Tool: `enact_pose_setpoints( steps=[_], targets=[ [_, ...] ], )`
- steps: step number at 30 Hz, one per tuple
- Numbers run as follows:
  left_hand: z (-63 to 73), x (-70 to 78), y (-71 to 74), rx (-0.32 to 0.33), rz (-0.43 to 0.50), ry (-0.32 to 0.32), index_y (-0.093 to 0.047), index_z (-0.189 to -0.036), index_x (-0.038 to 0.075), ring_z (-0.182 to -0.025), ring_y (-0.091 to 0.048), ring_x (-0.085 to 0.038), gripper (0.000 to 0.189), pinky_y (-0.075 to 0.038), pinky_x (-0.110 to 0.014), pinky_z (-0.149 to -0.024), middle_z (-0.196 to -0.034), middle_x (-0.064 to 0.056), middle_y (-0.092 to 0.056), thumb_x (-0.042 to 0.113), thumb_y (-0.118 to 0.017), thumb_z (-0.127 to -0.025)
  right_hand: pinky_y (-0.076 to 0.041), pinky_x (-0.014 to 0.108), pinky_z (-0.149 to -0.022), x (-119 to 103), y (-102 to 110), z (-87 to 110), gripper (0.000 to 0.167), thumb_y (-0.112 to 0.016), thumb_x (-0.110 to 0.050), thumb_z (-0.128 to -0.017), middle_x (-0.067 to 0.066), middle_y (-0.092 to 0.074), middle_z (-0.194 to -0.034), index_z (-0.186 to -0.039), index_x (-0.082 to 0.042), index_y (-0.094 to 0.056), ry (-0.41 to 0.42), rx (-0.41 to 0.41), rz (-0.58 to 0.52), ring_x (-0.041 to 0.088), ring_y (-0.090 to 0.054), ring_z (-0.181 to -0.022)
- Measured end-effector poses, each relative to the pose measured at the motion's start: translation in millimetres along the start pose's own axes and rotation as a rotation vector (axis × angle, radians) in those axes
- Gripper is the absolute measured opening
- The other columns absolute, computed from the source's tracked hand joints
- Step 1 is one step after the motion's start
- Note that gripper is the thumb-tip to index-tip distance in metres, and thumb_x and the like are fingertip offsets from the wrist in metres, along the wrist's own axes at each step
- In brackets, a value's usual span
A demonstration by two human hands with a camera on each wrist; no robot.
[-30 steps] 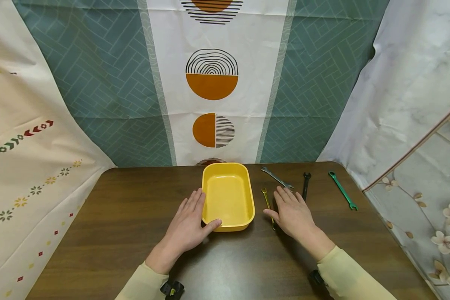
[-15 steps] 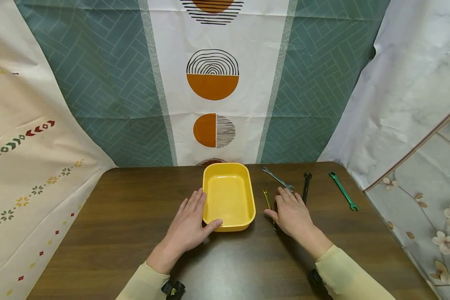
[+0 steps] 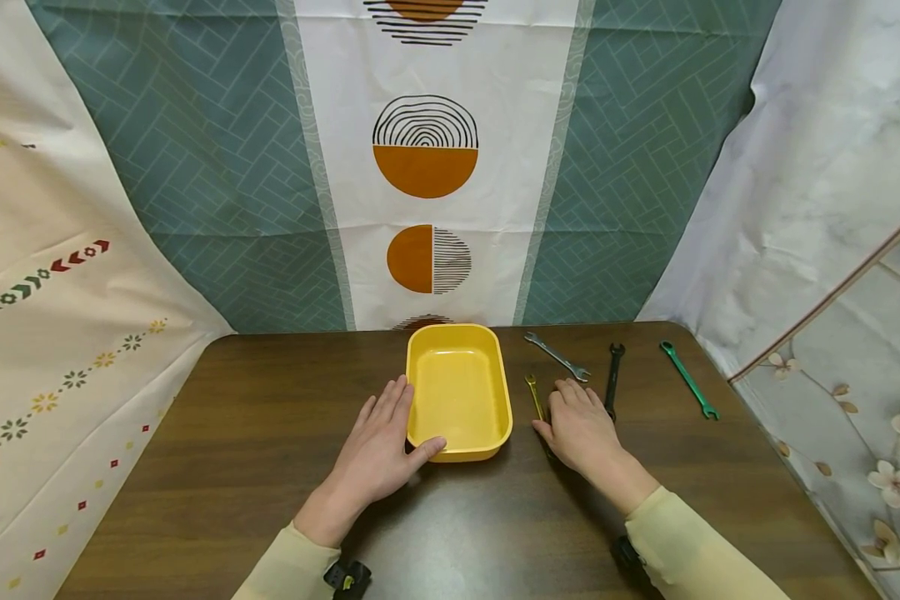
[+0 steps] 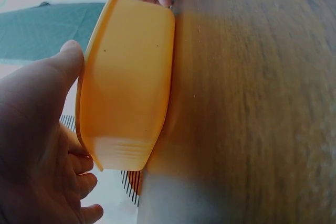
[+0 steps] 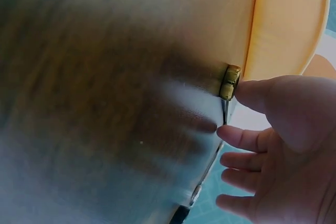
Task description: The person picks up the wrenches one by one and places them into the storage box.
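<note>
My left hand [image 3: 375, 446] lies along the left side of a yellow plastic tray [image 3: 457, 400], fingers nearly straight and thumb over its near rim. In the left wrist view, thumb and fingers touch the tray's edge [image 4: 81, 98]. My right hand [image 3: 587, 433] is low over a gold-coloured wrench [image 3: 535, 396], partly covering it. The right wrist view shows the thumb at the wrench's near end [image 5: 230, 82] and the index fingertip close to the table, with a gap between thumb and finger.
A silver wrench [image 3: 558, 357] lies beyond my right hand, a black wrench [image 3: 612, 375] just right of it. Farther right is a green wrench [image 3: 690, 382]. All rest on the brown wooden table [image 3: 270, 400], with patterned cloths [image 3: 225, 167] hanging behind and at both sides.
My right hand's fingers have bent down and its thumb has moved in toward the gold-coloured wrench. My left hand stays on the tray.
</note>
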State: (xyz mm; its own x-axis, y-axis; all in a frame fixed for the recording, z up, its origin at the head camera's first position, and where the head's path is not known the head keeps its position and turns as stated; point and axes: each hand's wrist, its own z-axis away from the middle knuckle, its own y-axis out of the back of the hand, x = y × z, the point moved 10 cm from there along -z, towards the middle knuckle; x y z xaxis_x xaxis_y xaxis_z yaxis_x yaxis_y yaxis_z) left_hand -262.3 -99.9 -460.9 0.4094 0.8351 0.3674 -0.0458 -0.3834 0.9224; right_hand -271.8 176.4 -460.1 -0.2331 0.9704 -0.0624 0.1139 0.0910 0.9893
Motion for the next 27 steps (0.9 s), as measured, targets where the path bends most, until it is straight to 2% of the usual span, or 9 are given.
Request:
enact_pose_setpoints(
  steps=[14, 27],
  targets=[
    [-0.2, -1.0, -1.8, -0.019, -0.01, 0.005, -0.024, -0.173, -0.004, -0.169, -0.016, -0.037, 0.109, -0.015, -0.06, -0.134, -0.182, -0.019, -0.017, 0.075, -0.057, -0.105, -0.042, 0.064, -0.121, -3.3, -1.1, -1.0, 0.036, -0.077, -0.024, -0.103, 0.031, -0.061, -0.148, -0.117, 0.008, -0.068, 0.006, -0.011, 0.03, 0.049, -0.053, -0.145],
    [0.5, -0.5, 0.0, -0.013, -0.006, 0.003, -0.024, -0.173, -0.004, -0.169, -0.016, -0.037, 0.109, -0.016, -0.061, -0.134, -0.182, -0.02, -0.018, 0.074, -0.058, -0.104, -0.043, 0.063, -0.12, -3.0, -1.3, -2.3, 0.04, -0.074, -0.02, -0.103, 0.032, -0.062, -0.146, -0.124, 0.013, -0.068, 0.019, -0.032, 0.07, 0.049, -0.055, -0.143]
  ],
)
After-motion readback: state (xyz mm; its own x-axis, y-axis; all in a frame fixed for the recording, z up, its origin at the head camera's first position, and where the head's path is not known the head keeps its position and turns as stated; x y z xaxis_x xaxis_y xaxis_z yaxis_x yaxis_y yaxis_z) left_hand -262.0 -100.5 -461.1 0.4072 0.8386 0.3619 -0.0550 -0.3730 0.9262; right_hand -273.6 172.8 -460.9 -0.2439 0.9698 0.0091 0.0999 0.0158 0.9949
